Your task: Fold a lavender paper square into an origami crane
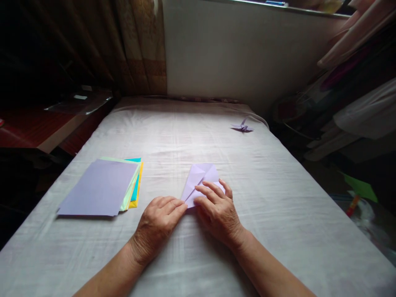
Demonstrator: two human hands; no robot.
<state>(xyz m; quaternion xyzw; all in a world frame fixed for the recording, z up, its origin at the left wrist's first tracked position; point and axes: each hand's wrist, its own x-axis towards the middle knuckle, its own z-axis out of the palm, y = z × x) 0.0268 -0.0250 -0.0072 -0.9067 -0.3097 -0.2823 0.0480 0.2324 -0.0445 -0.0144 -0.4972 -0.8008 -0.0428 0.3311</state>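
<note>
A lilac sheet of origami paper, folded with diagonal flaps, lies flat on the cloth-covered surface in front of me. My left hand is closed at its lower left corner, the fingertips pressed together on that point. Over the paper's lower right part rests my right hand, its fingers spread and slightly bent, touching the sheet. The right thumb is mostly hidden, as is the paper beneath that hand.
To the left lies a stack of coloured paper, lilac on top, with green, blue and yellow edges showing. A folded purple paper crane sits at the far right. Hanging clothes are beyond the right edge, a red-brown table beyond the left.
</note>
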